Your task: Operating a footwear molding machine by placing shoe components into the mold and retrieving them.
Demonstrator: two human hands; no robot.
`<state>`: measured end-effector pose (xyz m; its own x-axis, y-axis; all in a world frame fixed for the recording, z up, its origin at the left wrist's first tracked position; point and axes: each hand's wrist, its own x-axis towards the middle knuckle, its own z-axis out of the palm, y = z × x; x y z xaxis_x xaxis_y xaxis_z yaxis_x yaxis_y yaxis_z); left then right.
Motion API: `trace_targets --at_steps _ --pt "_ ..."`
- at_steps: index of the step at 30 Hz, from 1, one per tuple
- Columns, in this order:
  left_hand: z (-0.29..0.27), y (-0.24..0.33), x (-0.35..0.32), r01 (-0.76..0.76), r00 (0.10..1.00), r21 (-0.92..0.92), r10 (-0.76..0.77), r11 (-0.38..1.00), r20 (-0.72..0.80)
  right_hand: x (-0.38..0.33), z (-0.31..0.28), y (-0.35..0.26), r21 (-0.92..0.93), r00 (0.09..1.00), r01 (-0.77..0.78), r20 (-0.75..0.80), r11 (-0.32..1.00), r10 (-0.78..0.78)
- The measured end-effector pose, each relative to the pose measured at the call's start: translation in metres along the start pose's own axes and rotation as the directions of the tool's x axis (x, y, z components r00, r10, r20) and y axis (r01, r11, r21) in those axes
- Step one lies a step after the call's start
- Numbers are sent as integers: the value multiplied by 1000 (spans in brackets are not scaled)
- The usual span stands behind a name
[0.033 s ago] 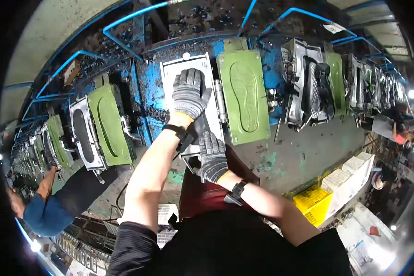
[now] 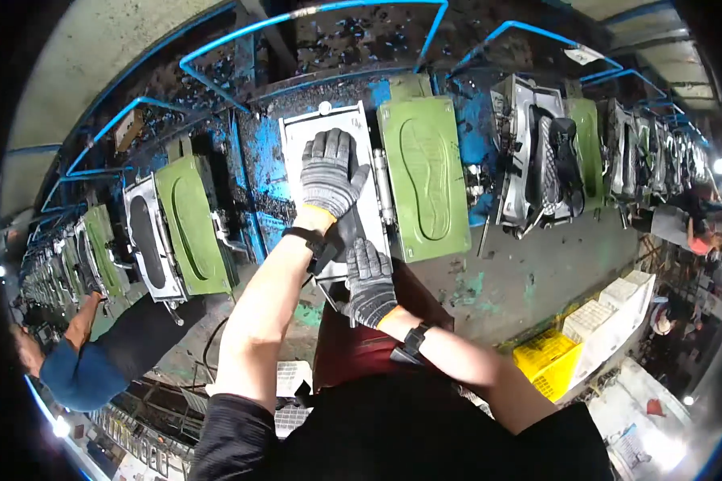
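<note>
My left hand (image 2: 329,171), in a grey knit glove with an orange cuff edge, lies flat on the upper part of a silver mould plate (image 2: 298,133), fingers stretched out and thumb apart. Nearer to me, my right hand (image 2: 370,285), gloved alike, rests with straight fingers over the plate's lower end. Between the hands shows a black sole-shaped piece (image 2: 348,228); both gloves cover much of it. Hinged to the plate's right side is a green mould half (image 2: 425,178) with a sole outline in it.
More moulds line the bench both ways, one with a green half (image 2: 189,224) at left and one holding black parts (image 2: 544,156) at right. Blue rails (image 2: 313,11) run behind. A yellow crate (image 2: 547,362) stands on the floor at right. Another person (image 2: 88,373) works at far left.
The scene sits very slightly lower in the picture. Both hands keep their places on the mould plate.
</note>
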<state>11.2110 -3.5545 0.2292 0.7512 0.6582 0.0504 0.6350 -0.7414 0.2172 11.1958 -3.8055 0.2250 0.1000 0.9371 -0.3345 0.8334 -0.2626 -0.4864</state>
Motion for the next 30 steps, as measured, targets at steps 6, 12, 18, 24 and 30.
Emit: trace_targets --at_steps 6,12,18,24,30 --pt "4 2 3 23 999 -41 -24 999 -28 -8 -4 13 166 993 78 -96 983 -63" --pt "-9 -9 31 49 995 -61 -44 997 92 -4 -4 27 112 992 125 -45 986 -120" --pt "11 15 -4 10 985 -52 -18 999 -171 0 -24 37 163 985 172 -39 971 -168" --pt "23 22 -32 18 999 115 -23 993 39 -5 -38 23 110 952 152 252 982 -175" --pt "8 26 -13 42 988 158 -65 986 142 -8 20 16 251 841 -75 537 965 -74"
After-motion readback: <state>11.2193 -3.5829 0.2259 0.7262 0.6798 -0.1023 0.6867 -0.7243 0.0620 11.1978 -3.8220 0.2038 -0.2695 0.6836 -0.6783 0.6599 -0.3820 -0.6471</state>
